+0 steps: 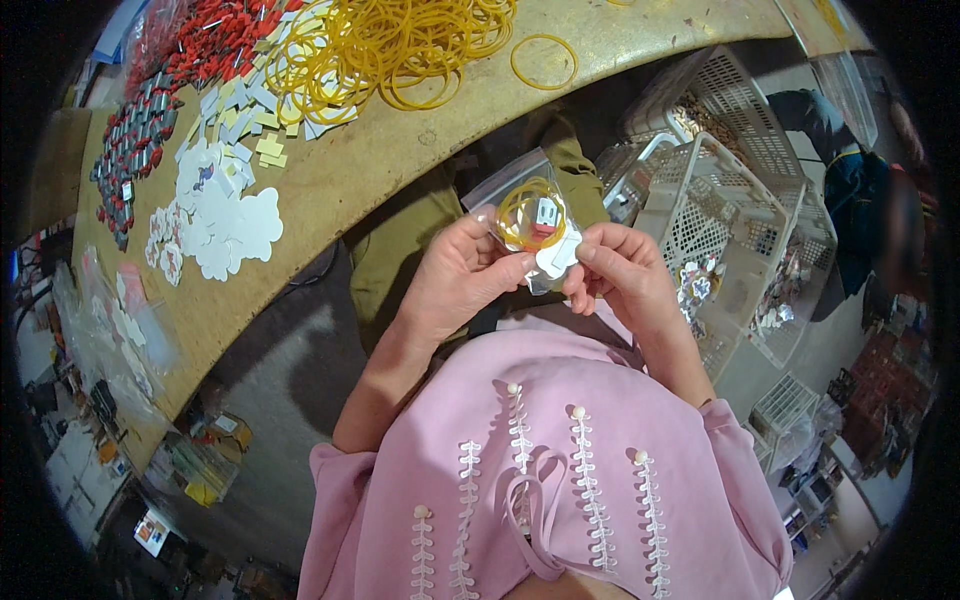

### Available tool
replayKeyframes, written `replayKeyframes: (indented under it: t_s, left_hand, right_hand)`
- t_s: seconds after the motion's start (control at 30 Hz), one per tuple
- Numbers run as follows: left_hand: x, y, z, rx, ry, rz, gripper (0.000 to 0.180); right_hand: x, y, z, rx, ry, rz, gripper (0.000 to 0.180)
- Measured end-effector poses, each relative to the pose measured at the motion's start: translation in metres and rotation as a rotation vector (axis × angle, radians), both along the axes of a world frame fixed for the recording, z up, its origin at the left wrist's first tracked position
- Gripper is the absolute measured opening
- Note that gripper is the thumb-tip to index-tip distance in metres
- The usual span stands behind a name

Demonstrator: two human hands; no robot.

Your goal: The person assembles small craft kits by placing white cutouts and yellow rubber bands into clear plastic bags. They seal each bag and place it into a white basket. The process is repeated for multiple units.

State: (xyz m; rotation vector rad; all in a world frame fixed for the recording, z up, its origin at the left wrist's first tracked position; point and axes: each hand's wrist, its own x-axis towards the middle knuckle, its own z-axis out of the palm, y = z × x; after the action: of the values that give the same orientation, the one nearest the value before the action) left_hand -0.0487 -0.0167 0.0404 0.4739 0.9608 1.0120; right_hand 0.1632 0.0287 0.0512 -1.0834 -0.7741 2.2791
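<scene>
Between my two hands, above my lap, is a small clear plastic bag. Inside it show a coiled yellow ring, a white cut-out piece and a small red and white part. My left hand pinches the bag's left side with thumb and fingers. On the other side my right hand grips its lower right edge, near the white piece. The bag is tilted, with its top strip pointing up and away.
A worn table curves across the left and far side. Lying on it are a heap of yellow rings, yellow and white cards, white cut-outs, red parts and grey parts. White plastic baskets stand at my right.
</scene>
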Motion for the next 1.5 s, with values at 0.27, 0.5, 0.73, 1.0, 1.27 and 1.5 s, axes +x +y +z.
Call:
replayKeyframes:
  t_s: [0.27,0.5,0.73,1.0,1.27,1.5]
  left_hand:
    - [0.002,-0.004,-0.003,0.053,0.104,0.03,0.014]
    - [0.001,-0.002,-0.005,0.068,0.25,0.052,0.02]
    - [0.013,-0.002,0.002,0.116,0.143,0.062,0.022]
    - [0.02,-0.009,-0.006,0.155,0.117,0.02,0.033]
    - [0.007,-0.004,0.005,0.023,0.134,-0.056,0.024]
    - [0.013,-0.005,0.014,0.062,0.153,-0.065,0.025]
  right_hand:
    - [-0.002,-0.001,0.001,0.078,-0.095,0.06,0.016]
    - [-0.003,0.001,-0.006,0.055,-0.002,0.021,0.022]
    - [-0.011,-0.001,-0.002,0.143,-0.153,-0.016,0.014]
    - [-0.007,0.0,-0.004,0.026,-0.089,-0.034,0.014]
    - [-0.006,0.002,-0.009,-0.086,0.034,0.013,0.019]
    - [-0.013,-0.003,-0.019,-0.479,0.325,-0.075,0.019]
